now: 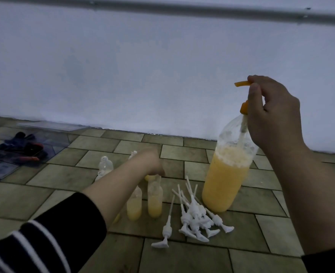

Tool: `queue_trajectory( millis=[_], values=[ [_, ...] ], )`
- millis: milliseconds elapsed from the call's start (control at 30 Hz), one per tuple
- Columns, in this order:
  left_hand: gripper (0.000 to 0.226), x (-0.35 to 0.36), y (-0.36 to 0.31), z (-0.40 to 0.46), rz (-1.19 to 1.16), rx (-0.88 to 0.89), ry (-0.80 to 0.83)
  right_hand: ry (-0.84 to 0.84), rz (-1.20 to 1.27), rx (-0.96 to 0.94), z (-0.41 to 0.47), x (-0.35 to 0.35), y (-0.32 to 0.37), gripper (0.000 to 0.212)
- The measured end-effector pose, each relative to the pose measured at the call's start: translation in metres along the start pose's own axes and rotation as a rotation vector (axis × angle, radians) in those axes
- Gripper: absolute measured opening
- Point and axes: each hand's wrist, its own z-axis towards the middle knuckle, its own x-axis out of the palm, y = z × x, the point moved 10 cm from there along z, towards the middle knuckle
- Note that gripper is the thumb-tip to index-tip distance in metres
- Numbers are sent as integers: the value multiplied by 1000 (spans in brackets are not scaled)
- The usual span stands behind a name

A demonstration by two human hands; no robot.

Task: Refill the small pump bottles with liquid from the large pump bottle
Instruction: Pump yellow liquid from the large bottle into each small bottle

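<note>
The large pump bottle (226,174) stands upright on the tiled floor (192,259) near the white wall (143,75), a little over half full of foamy orange-yellow liquid, clear above the foam line. The right hand (275,113) is raised over its neck, with the thumb and forefinger closed on the orange pump head (241,83), whose spout points left; the orange collar (244,108) sits at the bottle mouth just below. To the left, two small pump bottles (154,196) stand uncapped side by side, each partly filled with the same yellow liquid. The left hand (153,164) reaches forward and down over another small bottle just behind them; it is blurred, so whether its fingers are closed or apart cannot be told. The left sleeve (44,243) is black with white stripes. Farther left stand empty clear bottles (105,166). Between the filled small bottles and the large one lies a loose heap of white pump tops (196,219), tubes pointing away from the camera. At far left, dark objects (21,146) lie on a clear plastic sheet.
</note>
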Motion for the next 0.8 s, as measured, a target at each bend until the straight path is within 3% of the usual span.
queue_trajectory(
  millis=[333, 500, 633, 800],
  values=[
    [47, 16, -2, 17, 115, -41, 43, 44, -120, -34, -1, 2, -1, 38],
    [43, -23, -6, 1, -84, 29, -108, 97, -194, -71, 5, 2, -3, 37],
    [35, -84, -9, -31, -429, 126, -310, 110, -141, -109, 14, -10, -1, 37],
    [23, -118, -21, -43, -1176, 297, -262, 200, -187, -134, 14, -1, -5, 41]
  ],
)
